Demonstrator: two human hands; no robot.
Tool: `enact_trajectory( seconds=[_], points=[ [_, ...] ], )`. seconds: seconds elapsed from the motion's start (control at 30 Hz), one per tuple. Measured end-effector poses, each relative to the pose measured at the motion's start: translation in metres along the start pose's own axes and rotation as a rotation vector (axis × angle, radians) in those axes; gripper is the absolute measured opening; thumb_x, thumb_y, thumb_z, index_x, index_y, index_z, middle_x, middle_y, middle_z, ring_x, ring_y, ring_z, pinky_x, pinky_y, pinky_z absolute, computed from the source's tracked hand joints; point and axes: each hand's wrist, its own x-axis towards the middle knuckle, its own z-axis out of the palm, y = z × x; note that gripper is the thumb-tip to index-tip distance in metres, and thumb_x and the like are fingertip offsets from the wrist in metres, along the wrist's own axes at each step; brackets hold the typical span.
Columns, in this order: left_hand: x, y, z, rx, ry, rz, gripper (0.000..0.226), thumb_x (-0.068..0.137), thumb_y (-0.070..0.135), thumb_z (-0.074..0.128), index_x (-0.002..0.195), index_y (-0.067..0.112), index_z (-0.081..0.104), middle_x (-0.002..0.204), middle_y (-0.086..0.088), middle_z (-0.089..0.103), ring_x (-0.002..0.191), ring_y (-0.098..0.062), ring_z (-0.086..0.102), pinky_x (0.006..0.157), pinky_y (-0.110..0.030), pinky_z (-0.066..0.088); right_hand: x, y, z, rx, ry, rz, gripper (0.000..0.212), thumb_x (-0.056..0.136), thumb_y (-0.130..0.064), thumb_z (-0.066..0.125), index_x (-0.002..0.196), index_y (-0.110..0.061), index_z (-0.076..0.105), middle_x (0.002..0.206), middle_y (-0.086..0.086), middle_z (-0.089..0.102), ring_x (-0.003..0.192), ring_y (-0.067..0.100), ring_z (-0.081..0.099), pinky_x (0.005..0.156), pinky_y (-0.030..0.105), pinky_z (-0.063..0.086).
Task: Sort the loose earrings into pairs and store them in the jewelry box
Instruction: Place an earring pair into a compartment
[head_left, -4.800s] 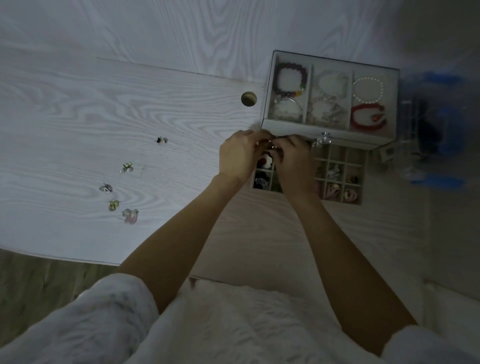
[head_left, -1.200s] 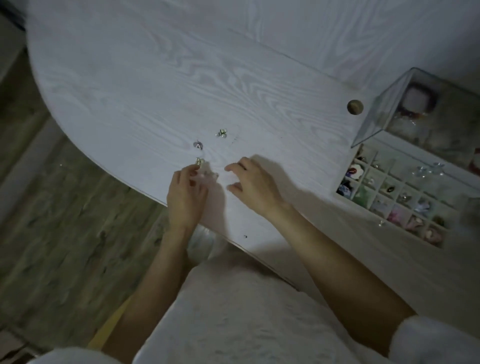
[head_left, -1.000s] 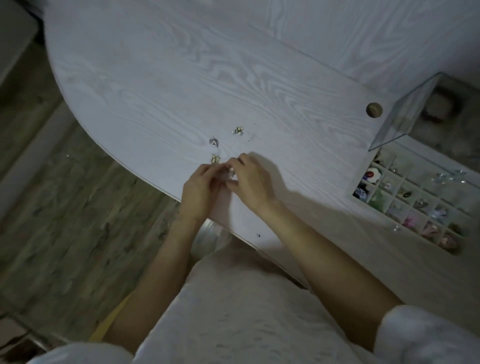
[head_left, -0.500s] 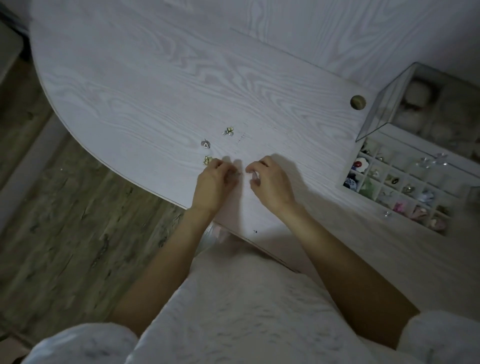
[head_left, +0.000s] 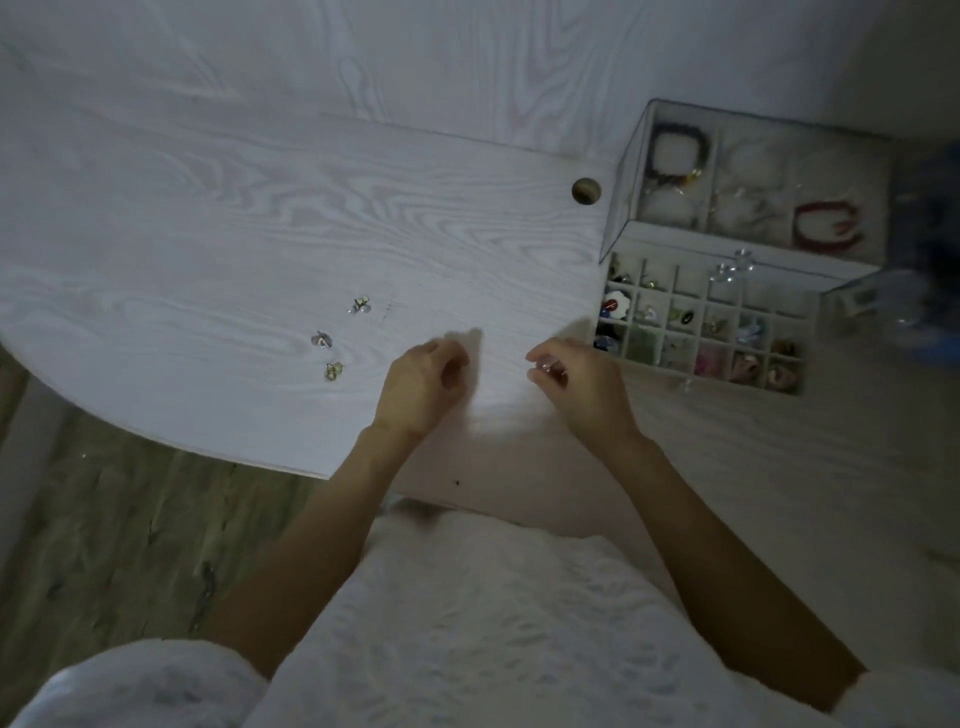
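Three loose earrings lie on the white wooden table (head_left: 218, 218): a green-gold one (head_left: 360, 304), a silver one (head_left: 321, 340) and a gold one (head_left: 333, 370). My right hand (head_left: 576, 382) pinches a small pinkish earring (head_left: 546, 368) between its fingertips, just left of the jewelry box's pulled-out drawer (head_left: 701, 325), a grid of small compartments holding earrings. My left hand (head_left: 423, 382) hovers beside it with fingers curled; I cannot see anything in it. The jewelry box (head_left: 748, 182) stands at the right with bracelets under its glass top.
A round cable hole (head_left: 586, 190) sits in the table left of the box. The table's curved edge runs below the loose earrings, with wooden floor (head_left: 104, 519) beyond. Blurred blue objects (head_left: 930, 312) stand right of the box. My white-clad lap fills the bottom.
Both hands moved right from the loose earrings toward the drawer. The pinkish earring left the table and is now in my right fingers. The view swung right.
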Motion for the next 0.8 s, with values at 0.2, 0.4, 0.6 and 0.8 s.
enact_trajectory(
  seconds=[0.2,0.4,0.6,0.8],
  points=[
    [0.034,0.029,0.017,0.083,0.003,0.143,0.012,0.084,0.018,0.058,0.091,0.013,0.067,0.079,-0.011,0.066,0.069,-0.031,0.059,0.053,-0.030,0.043,0.003,0.034,-0.059,0.000,0.201,0.151,0.019,0.084,-0.001,0.060,0.101,-0.005,0.066,0.093,0.012,0.066,0.084,0.022,0.060,0.073,0.026,0.044],
    [0.063,0.065,0.030,-0.042,-0.018,0.176,0.015,0.088,0.014,0.057,0.099,0.011,0.066,0.090,-0.010,0.067,0.073,-0.028,0.064,0.061,-0.035,0.053,0.015,0.065,-0.091,-0.138,0.332,0.169,0.020,0.093,-0.005,0.051,0.108,-0.003,0.065,0.097,0.017,0.069,0.087,0.028,0.062,0.074,0.024,0.041],
    [0.089,0.124,0.037,-0.207,0.035,0.389,0.010,0.085,0.009,0.062,0.093,0.011,0.068,0.088,-0.007,0.067,0.068,-0.020,0.063,0.059,-0.026,0.051,0.015,0.076,-0.094,-0.004,0.434,0.269,0.011,0.088,-0.009,0.061,0.097,-0.006,0.067,0.087,0.014,0.069,0.080,0.023,0.063,0.071,0.026,0.045],
    [0.132,0.182,0.062,-0.143,-0.030,0.526,0.015,0.074,0.008,0.069,0.089,0.010,0.072,0.094,-0.012,0.070,0.080,-0.029,0.066,0.063,-0.031,0.053,0.022,0.085,-0.102,0.008,0.534,0.327,0.011,0.079,-0.009,0.069,0.089,-0.005,0.071,0.090,0.017,0.065,0.075,0.021,0.059,0.071,0.014,0.038]
  ],
)
